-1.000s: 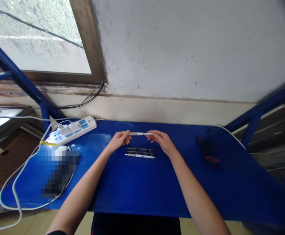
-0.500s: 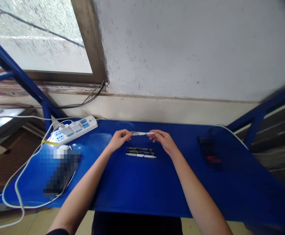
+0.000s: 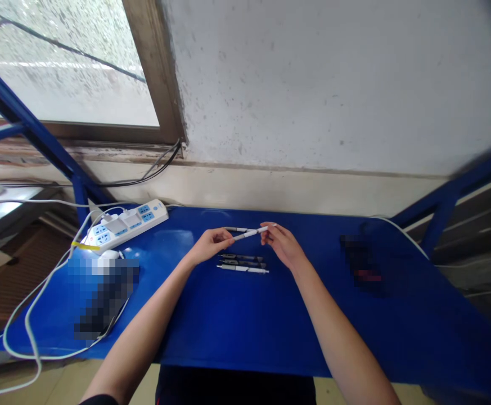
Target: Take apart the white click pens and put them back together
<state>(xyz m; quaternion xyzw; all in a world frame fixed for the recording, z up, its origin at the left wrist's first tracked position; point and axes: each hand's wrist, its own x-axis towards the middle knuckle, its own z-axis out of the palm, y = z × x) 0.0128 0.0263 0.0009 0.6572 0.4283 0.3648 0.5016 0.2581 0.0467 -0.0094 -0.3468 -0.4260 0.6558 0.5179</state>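
Observation:
A white pen (image 3: pixel 251 233) slants between my hands, its right end higher. My left hand (image 3: pixel 211 246) pinches the lower end between thumb and fingers. At the upper end, the fingertips of my right hand (image 3: pixel 282 243) are closed on it. Just behind, a second light pen (image 3: pixel 237 229) runs sideways, partly covered by the slanted one; whether it touches my left fingers I cannot tell. Nearer to me, two dark pens (image 3: pixel 242 262) and a white pen (image 3: pixel 243 269) lie side by side on the blue tabletop (image 3: pixel 245 320).
A white power strip (image 3: pixel 154 211) with plugs stands at the back left. White cables (image 3: pixel 30 326) loop over the left edge. Blurred-out dark items lie at the left (image 3: pixel 106 298) and right (image 3: pixel 361 261). Blue frame bars (image 3: pixel 443 208) rise at both sides, a wall behind.
The white pen has tilted from level to slanted, its right end rising with my right hand and its left end coming nearer. The second pen behind now shows apart from it.

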